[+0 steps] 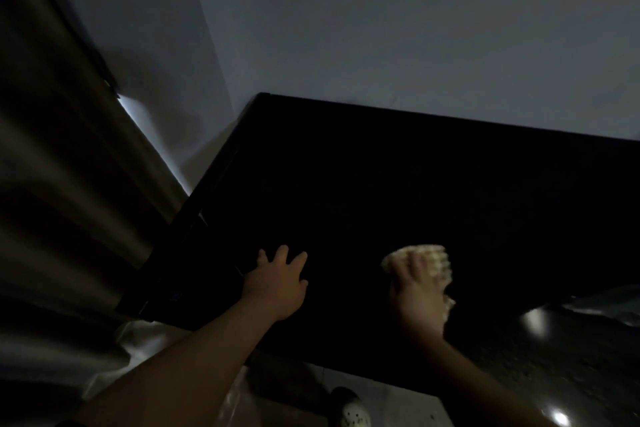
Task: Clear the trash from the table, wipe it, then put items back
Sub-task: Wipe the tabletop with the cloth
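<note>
A black table [398, 184] fills the middle of the dim view, and I see nothing standing on its top. My left hand [277, 281] rests flat on the table near its left front edge, fingers spread and straight. My right hand [417, 291] lies over a pale, waffle-textured cloth [429, 258] on the table top, to the right of my left hand. The fingers press down on the cloth, which sticks out beyond the fingertips and under the palm's right side.
A brown curtain [69, 184] hangs at the left, close to the table's left edge. A grey wall [381, 28] runs behind the table. Below the front edge are a pale floor, a light perforated shoe [351, 414] and a glossy dark surface [554, 357] at lower right.
</note>
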`<action>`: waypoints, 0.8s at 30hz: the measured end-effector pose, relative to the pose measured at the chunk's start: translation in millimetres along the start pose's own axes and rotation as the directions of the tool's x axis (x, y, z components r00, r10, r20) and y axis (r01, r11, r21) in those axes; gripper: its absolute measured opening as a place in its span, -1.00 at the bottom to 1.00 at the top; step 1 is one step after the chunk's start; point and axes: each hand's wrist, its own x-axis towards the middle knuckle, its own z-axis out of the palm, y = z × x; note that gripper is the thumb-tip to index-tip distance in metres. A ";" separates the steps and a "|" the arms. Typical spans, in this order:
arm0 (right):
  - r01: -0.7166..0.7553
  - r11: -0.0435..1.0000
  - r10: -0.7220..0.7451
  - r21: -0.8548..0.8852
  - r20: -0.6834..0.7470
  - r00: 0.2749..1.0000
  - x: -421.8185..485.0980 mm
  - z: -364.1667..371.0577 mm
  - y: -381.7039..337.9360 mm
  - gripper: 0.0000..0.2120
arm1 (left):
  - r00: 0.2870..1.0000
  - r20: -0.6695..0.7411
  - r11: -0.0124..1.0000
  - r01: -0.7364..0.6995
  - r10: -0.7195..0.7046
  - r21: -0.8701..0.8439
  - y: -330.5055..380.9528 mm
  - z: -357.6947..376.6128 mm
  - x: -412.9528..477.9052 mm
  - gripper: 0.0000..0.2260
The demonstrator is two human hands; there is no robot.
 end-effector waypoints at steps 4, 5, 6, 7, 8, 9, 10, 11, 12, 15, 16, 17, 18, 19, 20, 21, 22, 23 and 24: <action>0.466 0.871 -0.436 -0.154 0.192 0.879 -12.5 14.5 -16.9 -0.53 | 1.000 -0.001 1.000 0.014 -0.014 -0.011 2.1 0.0 4.8 -0.49; 0.511 0.842 -0.479 -0.170 0.197 0.855 -4.0 6.4 -7.9 -0.53 | 1.000 0.004 1.000 0.019 -0.019 0.000 2.7 1.0 5.2 -0.48; 0.505 0.845 -0.473 -0.177 0.195 0.859 6.5 0.6 6.6 -0.54 | 1.000 0.010 1.000 0.024 -0.024 0.014 3.4 2.4 6.0 -0.47; 0.437 0.885 -0.409 -0.160 0.182 0.894 18.1 -5.9 24.0 -0.54 | 1.000 0.017 0.999 0.025 -0.026 0.022 3.8 3.5 6.5 -0.47; 0.322 0.941 -0.305 -0.108 0.148 0.941 28.9 -14.9 39.9 -0.54 | 0.999 0.026 0.999 0.024 -0.025 0.023 4.0 3.6 7.6 -0.47; 0.173 0.983 -0.165 -0.061 0.118 0.979 38.6 -24.7 51.0 -0.56 | 0.999 0.034 1.000 0.019 -0.020 0.017 3.5 2.7 8.1 -0.47; 0.005 1.000 -0.006 0.008 0.154 0.988 46.4 -31.2 56.6 -0.58 | 0.999 0.041 1.000 0.014 -0.014 0.002 2.2 1.3 8.9 -0.47; -0.111 0.993 0.104 0.037 0.152 0.983 51.6 -33.8 57.3 -0.58 | 0.999 0.050 1.000 0.005 -0.005 -0.018 1.1 -0.6 8.7 -0.48; -0.165 0.986 0.164 -0.001 0.137 0.977 55.4 -33.4 51.7 -0.57 | 0.998 0.058 0.999 0.000 0.003 -0.036 -0.4 -2.2 9.3 -0.48; -0.021 0.994 0.036 -0.110 0.135 0.990 55.1 -14.4 7.6 -0.55 | 0.998 0.070 0.998 -0.005 0.009 -0.070 -3.6 -5.4 12.3 -0.51; 0.116 0.982 -0.098 -0.152 0.119 0.988 49.4 -0.5 -7.8 -0.54 | 0.997 0.074 0.998 -0.001 0.006 -0.067 -5.1 -3.9 15.6 -0.52; 0.266 0.946 -0.239 -0.184 0.156 0.958 39.8 11.4 -23.0 -0.54 | 0.997 0.073 0.999 -0.001 0.004 -0.051 -5.7 -2.5 18.6 -0.53; 0.388 0.900 -0.348 -0.198 0.209 0.914 28.6 19.5 -35.1 -0.54 | 0.998 0.067 0.999 0.002 0.000 -0.032 -6.5 -0.9 21.8 -0.53; 0.475 0.862 -0.426 -0.178 0.254 0.868 19.8 21.0 -42.6 -0.53 | 0.999 0.053 1.000 0.008 -0.007 -0.020 -6.7 0.4 24.7 -0.53; 0.549 0.821 -0.491 -0.157 0.296 0.819 14.9 20.5 -43.4 -0.52 | 0.999 0.037 0.999 0.023 -0.022 -0.024 -6.5 0.5 26.5 -0.54; 0.613 0.772 -0.546 -0.168 0.317 0.775 16.6 18.2 -37.7 -0.51 | 0.999 0.024 0.999 0.034 -0.033 -0.036 -5.8 -0.5 26.9 -0.54; 0.648 0.734 -0.569 -0.204 0.335 0.751 22.7 10.2 -29.2 -0.48 | 0.999 0.011 0.998 0.038 -0.037 -0.050 -5.1 -2.0 26.5 -0.55; 0.650 0.723 -0.562 -0.236 0.347 0.751 33.3 3.0 -16.7 -0.44 | 0.999 0.006 0.998 0.034 -0.034 -0.061 -4.4 -4.6 25.0 -0.55; 0.609 0.754 -0.527 -0.246 0.326 0.785 46.1 -5.4 -0.3 -0.38 | 1.000 0.017 0.997 0.026 -0.025 -0.072 -4.7 -6.3 24.3 -0.55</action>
